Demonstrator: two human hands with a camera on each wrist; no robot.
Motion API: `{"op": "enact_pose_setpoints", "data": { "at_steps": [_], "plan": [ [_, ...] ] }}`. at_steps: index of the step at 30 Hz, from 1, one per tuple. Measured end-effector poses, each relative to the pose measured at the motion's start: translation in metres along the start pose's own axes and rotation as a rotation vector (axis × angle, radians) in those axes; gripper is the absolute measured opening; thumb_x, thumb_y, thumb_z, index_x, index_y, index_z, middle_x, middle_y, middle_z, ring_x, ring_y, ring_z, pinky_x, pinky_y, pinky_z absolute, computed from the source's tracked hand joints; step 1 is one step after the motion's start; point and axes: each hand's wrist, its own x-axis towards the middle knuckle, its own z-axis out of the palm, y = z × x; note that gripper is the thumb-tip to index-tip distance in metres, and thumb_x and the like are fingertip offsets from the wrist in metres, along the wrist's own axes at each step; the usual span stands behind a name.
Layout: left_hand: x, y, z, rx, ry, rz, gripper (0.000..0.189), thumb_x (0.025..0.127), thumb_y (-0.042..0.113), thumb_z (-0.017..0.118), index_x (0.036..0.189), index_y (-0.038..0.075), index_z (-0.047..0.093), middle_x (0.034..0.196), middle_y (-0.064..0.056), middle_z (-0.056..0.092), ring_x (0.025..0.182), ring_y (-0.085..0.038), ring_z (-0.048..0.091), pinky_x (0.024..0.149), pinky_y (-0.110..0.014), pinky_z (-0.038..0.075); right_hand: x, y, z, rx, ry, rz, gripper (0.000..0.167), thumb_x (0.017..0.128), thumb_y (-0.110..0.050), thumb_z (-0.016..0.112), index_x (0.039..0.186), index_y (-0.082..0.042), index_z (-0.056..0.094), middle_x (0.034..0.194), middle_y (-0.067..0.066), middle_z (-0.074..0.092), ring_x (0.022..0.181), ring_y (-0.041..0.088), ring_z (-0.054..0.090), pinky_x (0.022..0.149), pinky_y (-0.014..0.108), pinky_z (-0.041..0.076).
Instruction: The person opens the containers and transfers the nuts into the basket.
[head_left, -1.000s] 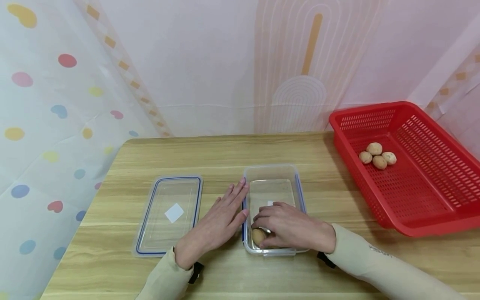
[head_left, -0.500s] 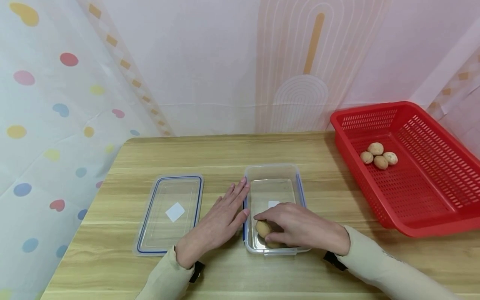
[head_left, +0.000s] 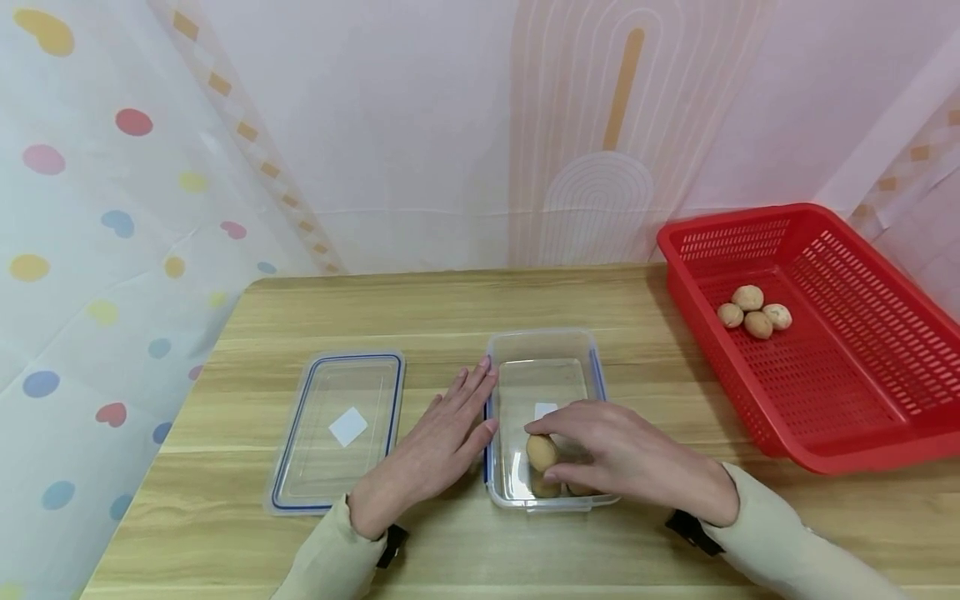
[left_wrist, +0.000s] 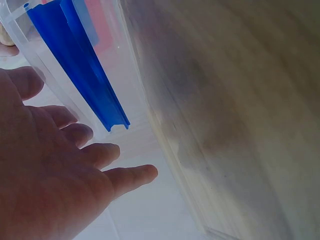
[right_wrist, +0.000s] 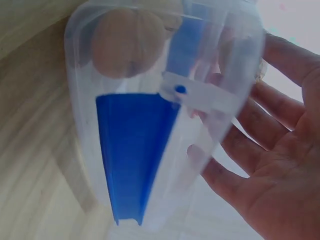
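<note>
In the head view, a clear plastic food container (head_left: 542, 383) with blue side clips stands on the table. My right hand (head_left: 615, 454) reaches over its right wall and pinches a tan walnut (head_left: 542, 452) between thumb and fingers, above the container floor. Beneath it, another walnut (head_left: 545, 486) lies at the near end, and a further one (head_left: 581, 489) is partly hidden by my hand. The right wrist view shows a walnut (right_wrist: 127, 44) through the clear wall. My left hand (head_left: 431, 454) rests at the container's left side, fingers straight, holding nothing.
A clear lid (head_left: 337, 467) with a blue seal and white label lies to the left of the container. At the right stands a red perforated basket (head_left: 847, 350) with several walnuts (head_left: 747, 297) grouped in its far left part. A printed curtain (head_left: 420, 167) hangs behind the wooden table.
My right hand has shifted right with its walnut, away from the container's near left corner. The walnuts beneath have come into sight. My left hand has stayed in place.
</note>
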Motion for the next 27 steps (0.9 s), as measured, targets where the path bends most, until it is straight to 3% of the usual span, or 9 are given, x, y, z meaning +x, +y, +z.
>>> {"op": "enact_pose_setpoints", "data": {
  "at_steps": [4, 9, 17, 27],
  "plan": [
    [0.000, 0.000, 0.000, 0.004, 0.003, 0.000, 0.064, 0.113, 0.040, 0.038, 0.167, 0.016, 0.013, 0.173, 0.002, 0.002, 0.157, -0.037, 0.012, 0.119, -0.069, 0.022, -0.008, 0.000, -0.006, 0.005, 0.061, -0.030, 0.045, 0.092, -0.030, 0.081, 0.131, -0.009, 0.071, 0.126, 0.000, 0.073, 0.115, 0.016, 0.068, 0.095, 0.040, 0.058],
    [0.000, 0.000, 0.001, 0.008, 0.008, 0.001, 0.065, 0.113, 0.040, 0.039, 0.167, 0.014, 0.014, 0.173, 0.001, 0.003, 0.157, -0.037, 0.012, 0.119, -0.069, 0.022, -0.019, -0.001, -0.016, 0.038, 0.120, -0.009, 0.045, 0.091, -0.026, 0.082, 0.131, -0.008, 0.071, 0.125, 0.000, 0.073, 0.113, 0.018, 0.069, 0.093, 0.043, 0.059],
    [0.000, -0.001, 0.002, 0.010, 0.015, 0.008, 0.065, 0.113, 0.039, 0.038, 0.167, 0.012, 0.015, 0.173, -0.001, 0.003, 0.157, -0.037, 0.012, 0.119, -0.068, 0.021, -0.034, -0.003, -0.034, -0.012, 0.212, -0.022, 0.049, 0.087, -0.025, 0.085, 0.131, -0.011, 0.071, 0.123, 0.000, 0.074, 0.110, 0.018, 0.072, 0.089, 0.040, 0.061],
    [0.001, -0.001, 0.002, 0.000, 0.016, 0.008, 0.064, 0.113, 0.039, 0.038, 0.167, 0.013, 0.014, 0.173, 0.000, 0.002, 0.157, -0.038, 0.012, 0.119, -0.069, 0.020, -0.059, 0.002, -0.064, -0.062, 0.284, 0.014, 0.049, 0.085, -0.024, 0.087, 0.130, -0.012, 0.071, 0.122, -0.003, 0.074, 0.108, 0.017, 0.073, 0.098, 0.011, 0.048]
  ]
}}
